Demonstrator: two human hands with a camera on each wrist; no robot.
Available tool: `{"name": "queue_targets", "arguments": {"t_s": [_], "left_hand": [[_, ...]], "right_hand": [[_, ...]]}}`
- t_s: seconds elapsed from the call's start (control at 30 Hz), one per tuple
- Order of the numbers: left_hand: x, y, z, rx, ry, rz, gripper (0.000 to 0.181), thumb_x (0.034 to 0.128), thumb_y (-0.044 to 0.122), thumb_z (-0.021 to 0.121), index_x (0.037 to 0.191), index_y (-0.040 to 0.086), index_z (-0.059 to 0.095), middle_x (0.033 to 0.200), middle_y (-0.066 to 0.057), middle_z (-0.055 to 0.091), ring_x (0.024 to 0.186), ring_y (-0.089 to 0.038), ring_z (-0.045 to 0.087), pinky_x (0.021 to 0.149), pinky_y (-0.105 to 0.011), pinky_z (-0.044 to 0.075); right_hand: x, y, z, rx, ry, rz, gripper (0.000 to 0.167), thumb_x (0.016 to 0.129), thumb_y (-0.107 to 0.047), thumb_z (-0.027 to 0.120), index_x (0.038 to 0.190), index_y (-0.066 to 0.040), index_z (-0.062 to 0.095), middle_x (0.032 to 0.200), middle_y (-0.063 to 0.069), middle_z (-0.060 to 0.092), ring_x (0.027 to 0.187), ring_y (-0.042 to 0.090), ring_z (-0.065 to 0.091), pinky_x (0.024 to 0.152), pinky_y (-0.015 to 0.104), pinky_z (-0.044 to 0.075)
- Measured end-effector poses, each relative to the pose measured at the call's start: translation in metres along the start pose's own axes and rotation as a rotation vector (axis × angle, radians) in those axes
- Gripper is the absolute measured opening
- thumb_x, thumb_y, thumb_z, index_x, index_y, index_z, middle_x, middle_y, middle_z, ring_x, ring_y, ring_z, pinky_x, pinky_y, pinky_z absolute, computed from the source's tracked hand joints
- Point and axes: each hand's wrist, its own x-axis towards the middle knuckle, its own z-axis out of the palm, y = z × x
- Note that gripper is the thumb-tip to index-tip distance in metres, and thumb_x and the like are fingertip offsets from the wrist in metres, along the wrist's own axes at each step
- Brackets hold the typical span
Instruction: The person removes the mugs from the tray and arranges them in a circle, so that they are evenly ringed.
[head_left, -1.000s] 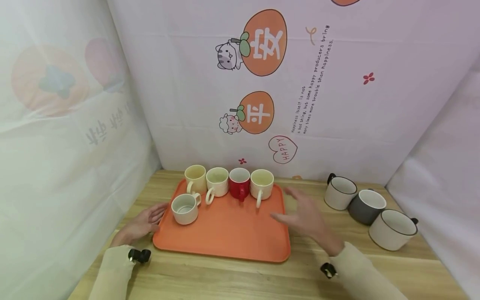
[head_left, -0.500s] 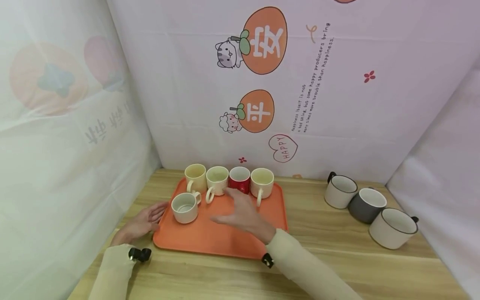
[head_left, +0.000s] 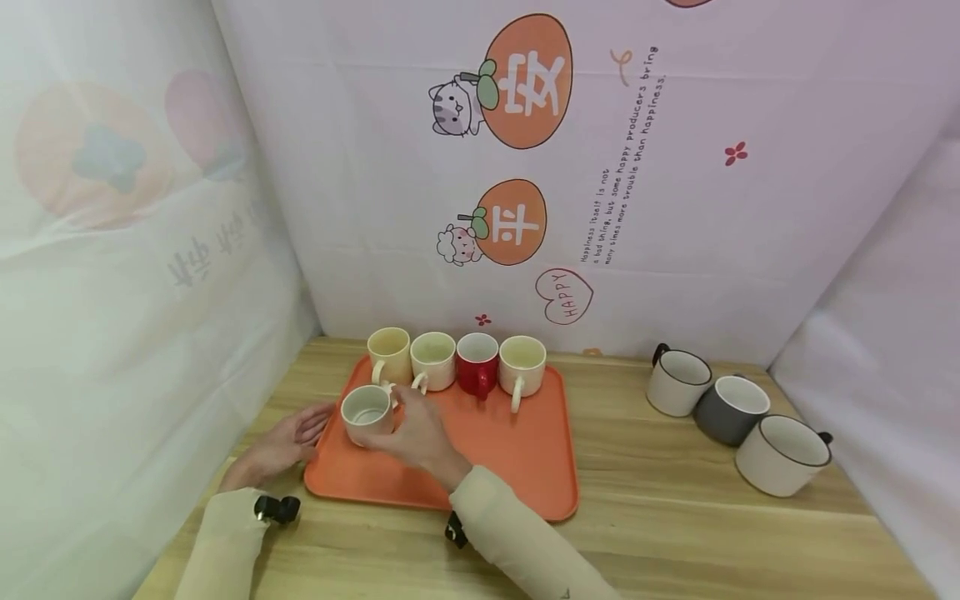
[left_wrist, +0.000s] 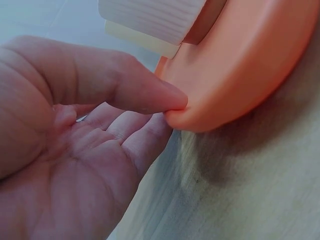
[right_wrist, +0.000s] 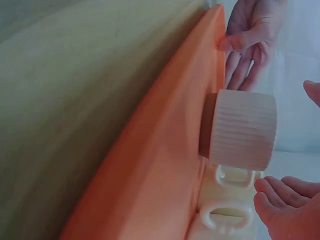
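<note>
A ribbed off-white cup (head_left: 358, 433) (right_wrist: 242, 131) stands upright at the left of the orange tray (head_left: 495, 454) (left_wrist: 250, 60). My right hand (head_left: 423, 433) (right_wrist: 290, 202) is around its right side, thumb and fingers spread; in the right wrist view, gaps show between them and the cup. My left hand (head_left: 281, 450) (left_wrist: 90, 115) pinches the tray's left rim, thumb on top and fingers against the side and underneath. The cup's handle is partly hidden by my right fingers in the head view.
Behind the ribbed cup, a yellow mug (head_left: 391, 360), a cream mug (head_left: 435, 371), a red mug (head_left: 477, 373) and another cream mug (head_left: 522, 375) line the tray's back. Two black-rimmed white mugs (head_left: 675, 392) (head_left: 776, 467) and a grey mug (head_left: 726, 418) stand on the table's right.
My right hand has swept left from the tray's right edge, across the tray, to the ribbed cup. My left hand and the mugs have stayed in place.
</note>
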Motion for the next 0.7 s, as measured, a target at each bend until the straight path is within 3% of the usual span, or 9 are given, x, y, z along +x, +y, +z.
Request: {"name": "queue_targets", "arguments": {"t_s": [0.17, 0.33, 0.57, 0.7], "left_hand": [[-0.001, -0.001, 0.000, -0.007, -0.002, 0.004, 0.095, 0.0834, -0.013, 0.062, 0.166, -0.008, 0.015, 0.173, -0.032, 0.012, 0.160, -0.052, 0.013, 0.112, -0.014, 0.045], [-0.001, -0.003, -0.001, 0.005, -0.013, 0.011, 0.095, 0.0838, -0.013, 0.061, 0.166, -0.009, 0.013, 0.173, -0.033, 0.011, 0.159, -0.053, 0.012, 0.106, -0.006, 0.043], [-0.001, -0.005, -0.003, 0.018, -0.004, 0.021, 0.093, 0.0839, -0.013, 0.060, 0.166, -0.008, 0.015, 0.174, -0.032, 0.012, 0.160, -0.052, 0.013, 0.110, -0.011, 0.044], [0.000, -0.005, -0.003, 0.017, -0.008, 0.028, 0.094, 0.0835, -0.013, 0.061, 0.165, -0.008, 0.016, 0.174, -0.032, 0.012, 0.160, -0.052, 0.013, 0.113, -0.016, 0.044]], "right_hand": [[0.002, 0.000, 0.019, -0.007, 0.050, 0.075, 0.070, 0.074, -0.046, 0.093, 0.128, -0.009, 0.067, 0.119, 0.007, 0.075, 0.103, 0.014, 0.067, 0.092, 0.030, 0.056], [0.005, 0.003, 0.035, -0.060, 0.087, 0.092, 0.078, 0.070, -0.044, 0.097, 0.130, -0.008, 0.064, 0.123, 0.007, 0.073, 0.109, 0.018, 0.068, 0.094, 0.032, 0.058], [0.006, -0.003, 0.049, -0.108, 0.124, 0.180, 0.086, 0.069, -0.047, 0.096, 0.136, -0.007, 0.060, 0.124, 0.010, 0.068, 0.106, 0.019, 0.066, 0.090, 0.030, 0.059], [0.006, -0.001, 0.055, -0.141, 0.172, 0.195, 0.081, 0.071, -0.047, 0.094, 0.134, -0.008, 0.062, 0.121, 0.009, 0.070, 0.105, 0.020, 0.068, 0.089, 0.031, 0.060]]}}
